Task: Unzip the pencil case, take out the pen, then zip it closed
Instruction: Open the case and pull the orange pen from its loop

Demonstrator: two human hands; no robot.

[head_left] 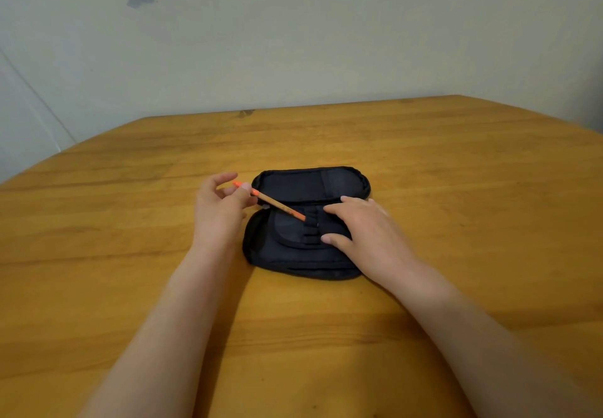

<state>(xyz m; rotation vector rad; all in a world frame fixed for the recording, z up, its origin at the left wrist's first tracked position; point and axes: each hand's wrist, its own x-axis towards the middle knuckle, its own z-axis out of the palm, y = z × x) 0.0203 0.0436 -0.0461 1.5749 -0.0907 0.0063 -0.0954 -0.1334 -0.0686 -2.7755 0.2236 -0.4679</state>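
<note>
A black pencil case [293, 251] lies unzipped and spread flat in two halves on the wooden table [456, 163]. An orange pen [280, 207] slants across the case's left end, its lower tip at the elastic loops of the near half. My left hand [219, 210] pinches the pen's upper end just left of the case. My right hand [362, 235] rests flat on the right side of the near half, fingers spread, holding nothing.
A pale wall [293, 42] rises behind the table's far edge. The tabletop's left and right back corners are cut at an angle. My two forearms reach in from the near edge.
</note>
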